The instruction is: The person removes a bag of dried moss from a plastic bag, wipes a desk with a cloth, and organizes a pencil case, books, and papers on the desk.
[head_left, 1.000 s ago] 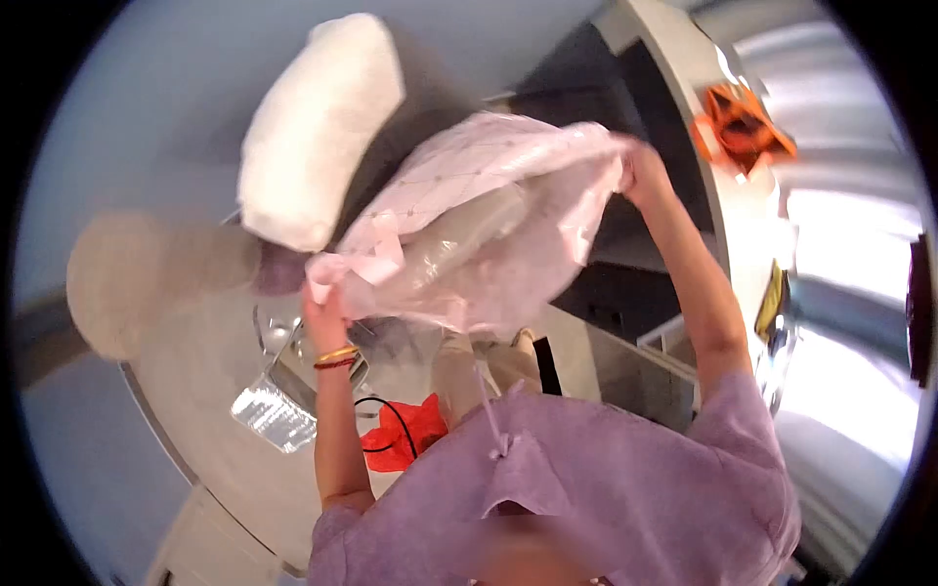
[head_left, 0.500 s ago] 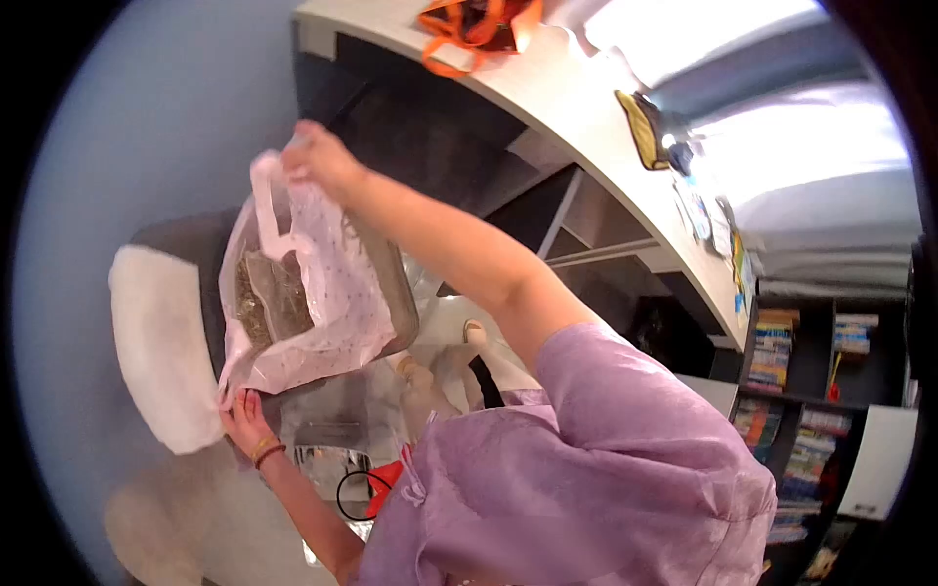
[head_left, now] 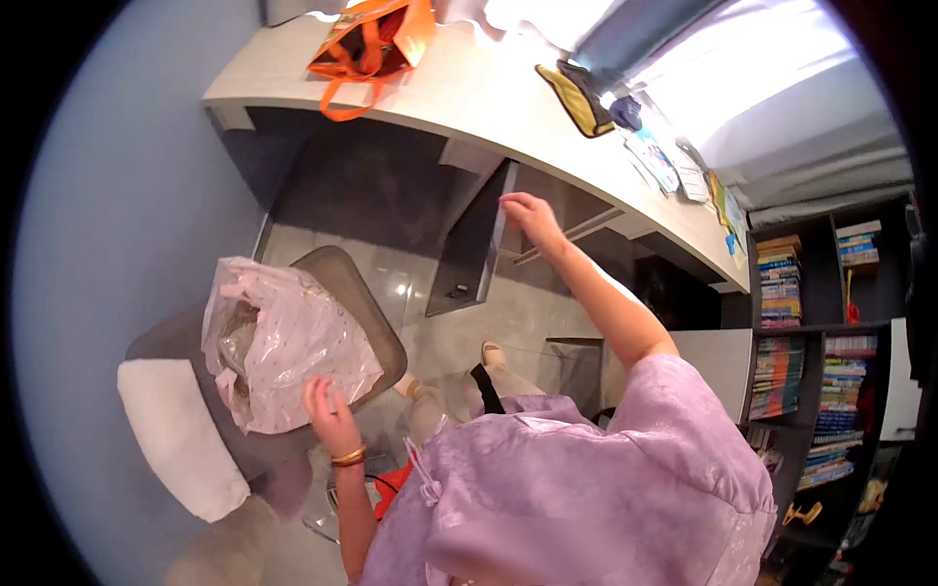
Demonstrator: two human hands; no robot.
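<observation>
A pale pink, dotted plastic bag (head_left: pixel 318 337) sits on a grey chair (head_left: pixel 363 308), partly open at its left side, with clear plastic showing inside. My left hand (head_left: pixel 332 418), with bracelets at the wrist, is at the bag's near edge with its fingers apart. Further right, my right hand (head_left: pixel 532 217) is stretched out with fingers and thumb drawn together and no object visible in them. Its fingertips overlap the upper edge of a dark, swung-out cabinet door (head_left: pixel 471 249) in this view.
A white cushion (head_left: pixel 181 435) covers the chair back. Along the window runs a curved desk (head_left: pixel 469 98) bearing an orange bag (head_left: pixel 376 49), a yellow and black pouch (head_left: pixel 576 98) and papers. Bookshelves (head_left: pixel 816 332) stand at the right. A red item (head_left: pixel 391 488) lies near my left forearm.
Both hands have let go of the plastic bag's rim, and the bag has sagged. My right hand has moved away to the right; my left lies nearer the bag's front. The view has turned.
</observation>
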